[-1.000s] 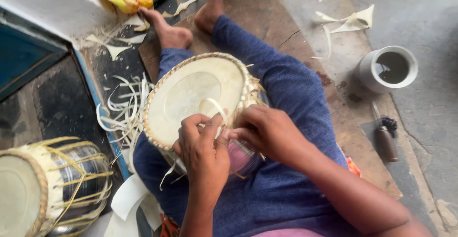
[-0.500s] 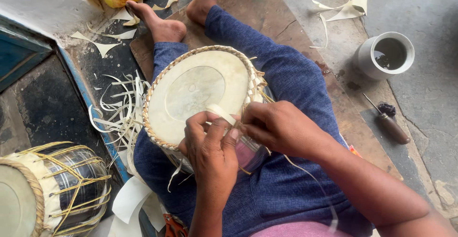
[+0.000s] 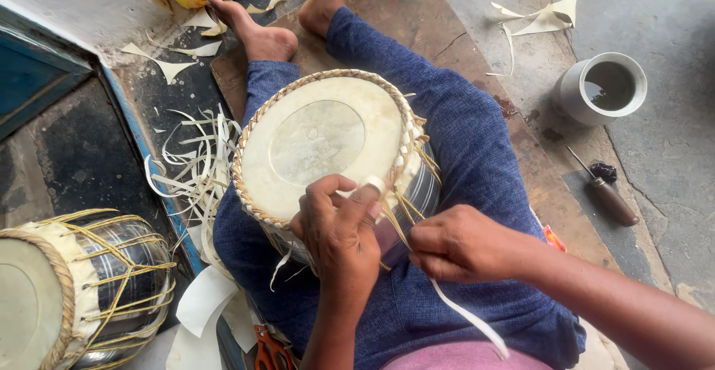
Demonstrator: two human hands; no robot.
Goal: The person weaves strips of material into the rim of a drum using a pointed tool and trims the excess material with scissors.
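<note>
A tabla drum [image 3: 328, 147] rests tilted in the lap of a seated person in blue trousers, its pale head facing up and its braided rim nearest the hands. The left hand [image 3: 339, 228] pinches a pale rawhide strap [image 3: 465, 316] at the near rim, while the right hand [image 3: 454, 242], just beside it, grips the strap's trailing length, which runs back toward the body. A second laced drum [image 3: 71, 288] lies on the floor well to the left.

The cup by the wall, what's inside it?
The cup holds something dark that looks like liquid, filling it partway. What it is cannot be told, and the bottom is covered by it. Nothing sticks out of it; a tool lies beside it on the floor.
</note>
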